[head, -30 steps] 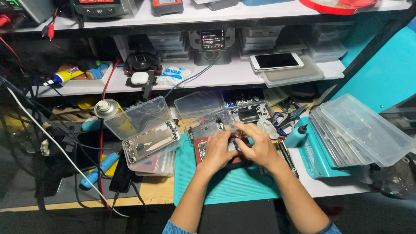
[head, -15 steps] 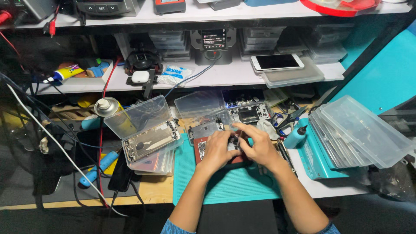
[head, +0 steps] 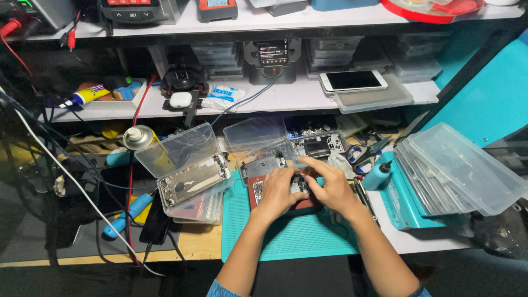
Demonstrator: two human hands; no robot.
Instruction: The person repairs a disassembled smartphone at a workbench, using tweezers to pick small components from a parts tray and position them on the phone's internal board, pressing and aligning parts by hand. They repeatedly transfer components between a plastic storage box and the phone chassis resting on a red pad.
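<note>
My left hand [head: 278, 190] and my right hand [head: 328, 186] are pressed together over an opened phone body [head: 257, 190] that lies on a dark red pad on the teal work mat [head: 291, 236]. Both hands' fingers close on the small dark part of the phone between them [head: 300, 182]. Most of the phone is hidden under my hands. Another bare phone chassis [head: 265, 164] lies just beyond my left hand.
An open clear plastic box [head: 187, 159] with a phone frame sits at the left, beside a spray can [head: 136, 137]. A stack of clear lids [head: 456, 165] lies at the right, next to a small blue bottle [head: 377, 175]. A phone [head: 353, 80] rests on the shelf above. Cables hang at the left.
My hands stay on the phone with only slight finger shifts. The view has barely moved.
</note>
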